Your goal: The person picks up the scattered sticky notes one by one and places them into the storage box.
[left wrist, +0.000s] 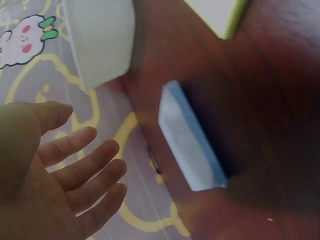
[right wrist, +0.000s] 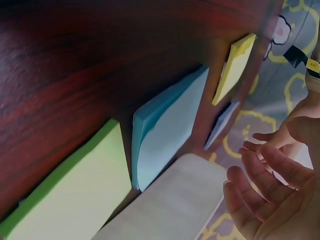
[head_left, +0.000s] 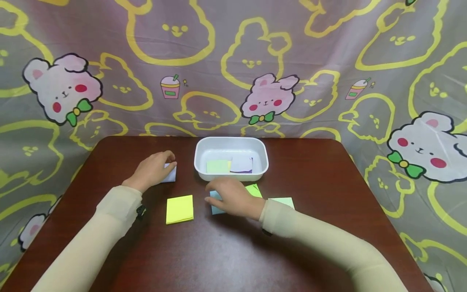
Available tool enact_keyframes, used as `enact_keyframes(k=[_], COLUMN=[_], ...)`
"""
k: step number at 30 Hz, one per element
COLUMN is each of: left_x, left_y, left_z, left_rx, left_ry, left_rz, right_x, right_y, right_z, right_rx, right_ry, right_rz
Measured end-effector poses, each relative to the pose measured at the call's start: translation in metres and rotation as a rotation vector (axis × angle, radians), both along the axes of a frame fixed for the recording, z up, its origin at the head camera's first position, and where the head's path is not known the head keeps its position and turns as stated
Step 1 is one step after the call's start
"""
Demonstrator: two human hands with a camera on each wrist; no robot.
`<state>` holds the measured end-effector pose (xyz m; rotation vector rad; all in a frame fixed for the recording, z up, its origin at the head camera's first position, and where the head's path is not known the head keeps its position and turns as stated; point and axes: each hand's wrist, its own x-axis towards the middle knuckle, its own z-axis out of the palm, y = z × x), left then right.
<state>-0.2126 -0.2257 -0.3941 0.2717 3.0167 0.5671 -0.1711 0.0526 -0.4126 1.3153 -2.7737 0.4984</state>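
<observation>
While the left hand [head_left: 153, 169] hangs over the lilac pad [head_left: 170, 175], in the left half of the tabletop [head_left: 219, 251] toward its far edge, the right hand [head_left: 233, 197] hangs above the blue pad [head_left: 217, 205], nearer the middle. From where I stand, neither hand has hold of anything: the left fingers are spread, the right ones loosely bent and apart, and both wrist views seem to show a gap between skin and paper.

To lift these pads well, I would bring thumb and fingers down on opposite sides, low enough to catch the bottom sheets. Pinching only the top leaf would likely peel it away from the rest. The right hand wants care, I think, since the bright green pad [head_left: 254, 190] lies just beside the blue one, and the pale green pad [head_left: 286, 201] is partly covered by the right sleeve [head_left: 279, 219], so a sweep could nudge either. The yellow pad [head_left: 180, 209] lies between the arms, closer to the near edge.

The white tray [head_left: 231, 177] sits by the middle of the far edge. In it are a light green note [head_left: 217, 166], a yellow sliver [head_left: 229, 166] beside that, and a whitish note [head_left: 241, 164] with a dark purple edge; whether these overlap I can't tell.
</observation>
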Motion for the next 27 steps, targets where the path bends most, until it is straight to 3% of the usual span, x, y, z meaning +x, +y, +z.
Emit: enact_keyframes(k=[11,19,27], left_x=[-0.002,-0.001,0.000], left_y=[-0.020,-0.030,-0.034], left_z=[-0.020,-0.030,-0.039], left_rx=[-0.041,-0.089,-0.081], left_ry=[-0.048,-0.132,-0.127], left_rz=[-0.003,-0.013,-0.032], right_x=[0.000,-0.002,-0.002], right_y=[-0.016,-0.025,-0.027], right_z=[-0.008,-0.015,-0.015], right_rx=[0.016,0.021,0.029], right_ry=[-0.023,-0.040,-0.019], right_rz=[-0.018,-0.023,-0.018])
